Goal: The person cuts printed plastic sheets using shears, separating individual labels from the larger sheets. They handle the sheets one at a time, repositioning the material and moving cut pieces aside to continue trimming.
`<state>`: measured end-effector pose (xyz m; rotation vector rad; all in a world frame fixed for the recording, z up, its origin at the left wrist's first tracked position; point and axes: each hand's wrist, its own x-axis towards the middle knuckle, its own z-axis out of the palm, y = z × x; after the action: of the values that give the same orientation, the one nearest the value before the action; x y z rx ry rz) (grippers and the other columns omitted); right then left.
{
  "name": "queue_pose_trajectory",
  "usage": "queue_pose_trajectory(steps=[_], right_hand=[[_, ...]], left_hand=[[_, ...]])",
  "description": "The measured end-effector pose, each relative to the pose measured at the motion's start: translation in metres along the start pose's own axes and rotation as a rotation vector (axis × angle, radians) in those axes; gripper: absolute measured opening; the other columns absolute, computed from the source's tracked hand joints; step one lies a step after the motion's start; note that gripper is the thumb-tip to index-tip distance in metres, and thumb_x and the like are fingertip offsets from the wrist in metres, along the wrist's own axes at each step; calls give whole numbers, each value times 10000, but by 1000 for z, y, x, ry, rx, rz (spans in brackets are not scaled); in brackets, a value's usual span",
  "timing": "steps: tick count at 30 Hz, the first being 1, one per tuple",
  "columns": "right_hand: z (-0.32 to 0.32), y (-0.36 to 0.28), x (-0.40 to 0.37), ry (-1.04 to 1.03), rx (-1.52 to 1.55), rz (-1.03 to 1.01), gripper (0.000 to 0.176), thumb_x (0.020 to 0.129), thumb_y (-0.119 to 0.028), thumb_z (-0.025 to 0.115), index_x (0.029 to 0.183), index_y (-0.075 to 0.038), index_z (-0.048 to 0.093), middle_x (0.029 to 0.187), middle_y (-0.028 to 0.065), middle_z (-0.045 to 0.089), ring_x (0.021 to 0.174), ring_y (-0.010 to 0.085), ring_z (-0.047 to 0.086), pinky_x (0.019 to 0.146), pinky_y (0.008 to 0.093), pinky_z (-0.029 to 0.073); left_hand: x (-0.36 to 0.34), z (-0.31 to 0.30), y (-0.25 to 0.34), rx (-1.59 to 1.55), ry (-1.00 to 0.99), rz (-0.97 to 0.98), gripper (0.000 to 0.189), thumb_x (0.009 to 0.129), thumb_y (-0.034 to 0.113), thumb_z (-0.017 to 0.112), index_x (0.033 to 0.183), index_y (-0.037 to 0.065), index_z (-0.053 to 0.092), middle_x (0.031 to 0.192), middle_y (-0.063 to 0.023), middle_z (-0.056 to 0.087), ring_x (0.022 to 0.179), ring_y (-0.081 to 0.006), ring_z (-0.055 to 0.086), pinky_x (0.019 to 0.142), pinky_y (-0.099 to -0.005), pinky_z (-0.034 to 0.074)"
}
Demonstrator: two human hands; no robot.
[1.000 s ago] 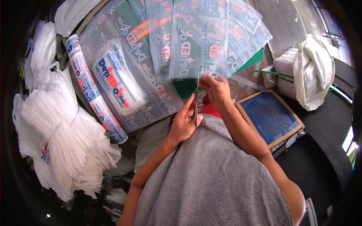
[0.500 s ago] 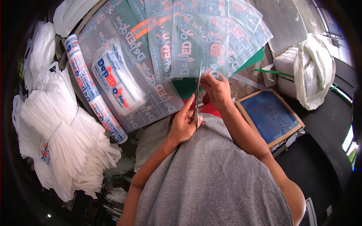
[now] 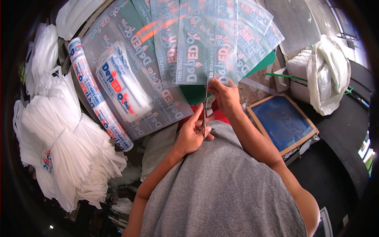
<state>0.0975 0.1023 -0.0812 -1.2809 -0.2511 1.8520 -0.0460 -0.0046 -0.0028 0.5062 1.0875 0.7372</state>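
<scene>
My left hand [image 3: 190, 135] is closed around the handles of a pair of scissors [image 3: 205, 107], its index finger stretched along them. The blades point away from me and meet the near edge of a clear printed plastic sheet [image 3: 193, 55]. Just right of the blades, my right hand [image 3: 226, 96] pinches that sheet's near edge between thumb and fingers. More printed sheets [image 3: 252, 43] fan out beneath and to the right, over a green board [image 3: 193, 94]. How far the blades reach into the plastic is hard to make out.
To the left lie a stack of printed plastic bags [image 3: 124, 85], a long printed roll [image 3: 98, 94] and tied bundles of white bags [image 3: 67, 138]. On the right are a wood-framed blue screen [image 3: 282, 122] and a white sack [image 3: 323, 75] with a green strap.
The printed sheet has shifted slightly left and toward me. The scissors look more closed and more upright. Both hands have moved only a little.
</scene>
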Motion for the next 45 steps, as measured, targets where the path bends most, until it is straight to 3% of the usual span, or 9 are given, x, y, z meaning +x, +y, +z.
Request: queue_pose_trajectory(steps=[21,25,26,27,28,30,31,35,45], right_hand=[[0,3,-4,57,-36,-82,182,897,-54,694,1036,28,608,898,112,687,783,182,684,713,289,581],[-1,-9,-16,51,-372,60,191,892,-82,700,1048,-2,623,867,93,681,764,197,672,681,308,567],[-26,16,-7,-79,-690,-245,185,891,-129,703,1026,-25,631,848,80,675,736,185,658,654,318,550],[-38,33,1,5,-722,-317,187,876,-168,717,993,-44,640,830,70,679,715,164,653,636,316,535],[-9,1,-11,178,-278,62,212,853,-163,734,992,-35,638,817,66,688,709,168,664,632,321,533],[-18,3,-8,62,52,52,216,861,-165,731,996,-25,638,819,74,696,705,162,674,642,304,541],[-14,13,-3,118,-151,-81,215,866,-165,723,1002,-20,642,823,74,695,715,154,672,658,297,545],[-6,-7,-8,172,-343,-20,272,843,-186,713,1037,-10,637,816,64,690,722,145,671,685,279,550],[8,-29,-26,183,-277,16,360,827,-186,724,1090,30,606,886,84,689,734,158,689,687,286,563]], left_hand=[[-4,4,8,-9,-3,-47,775,962,-31,532,1579,103,83,1284,-219,618,679,-113,655,690,-258,572],[-1,2,0,-23,-22,13,744,977,33,545,1577,93,109,1340,-251,568,701,-118,641,694,-274,566],[-1,2,0,-38,-26,-7,742,979,43,549,1577,92,113,1340,-253,567,709,-129,645,696,-280,563],[2,4,-3,-66,-29,-9,730,982,49,544,1574,75,119,1339,-260,566,717,-134,650,696,-280,561],[4,4,-4,-53,-43,21,718,984,63,538,1569,50,122,1332,-274,566,718,-142,658,693,-283,562],[5,5,-2,18,-56,26,758,967,87,569,1572,63,113,1324,-284,567,700,-144,665,679,-290,571],[6,7,-1,24,-61,49,751,967,80,564,1570,58,116,1322,-290,565,682,-148,663,676,-301,577],[8,7,4,-34,-59,-2,750,965,41,557,1569,62,112,1380,-319,500,683,-180,686,672,-352,612],[4,11,10,33,-46,22,773,944,89,587,1562,30,126,1321,-289,569,646,-155,665,641,-280,576]])
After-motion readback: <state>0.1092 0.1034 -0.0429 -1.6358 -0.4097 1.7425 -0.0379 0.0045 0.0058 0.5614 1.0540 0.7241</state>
